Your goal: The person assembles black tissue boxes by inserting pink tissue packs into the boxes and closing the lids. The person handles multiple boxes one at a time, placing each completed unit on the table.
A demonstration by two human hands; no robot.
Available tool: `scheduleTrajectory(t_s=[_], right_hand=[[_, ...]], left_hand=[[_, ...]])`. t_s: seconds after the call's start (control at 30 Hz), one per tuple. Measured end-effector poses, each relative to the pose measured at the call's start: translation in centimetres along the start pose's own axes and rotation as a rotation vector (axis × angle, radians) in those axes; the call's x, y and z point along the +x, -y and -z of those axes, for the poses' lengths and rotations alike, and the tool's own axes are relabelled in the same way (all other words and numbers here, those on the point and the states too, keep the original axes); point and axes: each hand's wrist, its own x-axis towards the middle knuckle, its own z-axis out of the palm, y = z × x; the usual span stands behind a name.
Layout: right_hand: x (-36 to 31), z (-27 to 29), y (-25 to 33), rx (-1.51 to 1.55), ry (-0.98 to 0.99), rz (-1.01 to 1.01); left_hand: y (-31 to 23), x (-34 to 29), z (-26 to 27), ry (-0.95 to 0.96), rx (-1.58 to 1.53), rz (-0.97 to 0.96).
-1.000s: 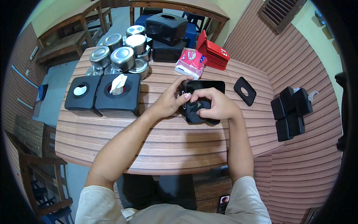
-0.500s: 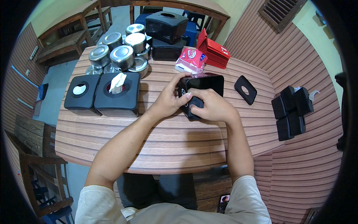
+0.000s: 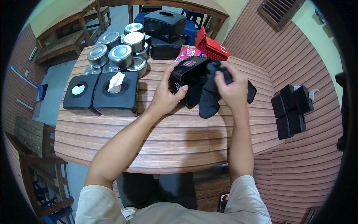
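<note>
My left hand (image 3: 166,89) is wrapped around the left side of a glossy black tissue box (image 3: 182,76), thumb on its near face. The box is tipped, its open side toward the right. My right hand (image 3: 232,84) grips a bunched black cloth (image 3: 210,97) at the box's opening; a long flap of it hangs down in front. Whether part of the cloth is still inside the box cannot be made out. Partly behind my right hand lies a flat black lid with an oval hole (image 3: 252,92). A pink-and-white tissue pack (image 3: 186,53) sits behind the box.
Two black tissue boxes (image 3: 115,95) stand at the left, one with tissue sticking out. Behind them are stacked round metal tins (image 3: 121,56). More black boxes (image 3: 164,26) and a red folded stack (image 3: 210,48) are at the back. Small black tissue holders (image 3: 291,112) sit at the right edge.
My right hand has moved up and right from the box's opening, now with the black cloth in it. The box has tilted in my left hand, and the lid is now partly covered.
</note>
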Motion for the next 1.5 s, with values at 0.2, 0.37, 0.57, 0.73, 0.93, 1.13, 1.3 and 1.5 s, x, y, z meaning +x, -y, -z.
scheduleTrajectory(t_s=[0.2,0.37,0.57,0.73,0.93,1.13,1.3,1.5], right_hand=[[-3.5,-4.9,-1.3,-0.506,0.628,0.074],[-4.5,-6.1,-3.0,-0.246,0.554,0.095],[-2.3,-3.3,-1.8,-0.036,0.984,-0.052],[-1.1,-0.9,0.0,0.011,0.926,-0.055],[-1.5,-2.2,0.0,-0.198,0.361,-0.010],[-4.0,-5.6,-0.6,-0.359,0.709,0.028],[-2.8,-4.1,-0.5,-0.134,0.938,-0.030],[-0.6,-0.5,0.3,0.137,1.045,-0.056]], left_hand=[[-0.7,0.1,0.0,0.078,0.242,-0.098],[-1.7,-0.4,-0.2,0.124,0.421,-0.168],[-1.6,0.4,0.7,0.131,0.401,-0.215],[-0.9,0.4,1.0,0.109,0.322,-0.151],[-0.4,0.7,1.2,0.037,0.142,0.008],[-1.0,0.3,0.8,0.155,0.435,-0.208],[-1.0,0.3,1.3,0.153,0.373,-0.091],[0.2,0.5,1.6,0.081,0.209,-0.053]])
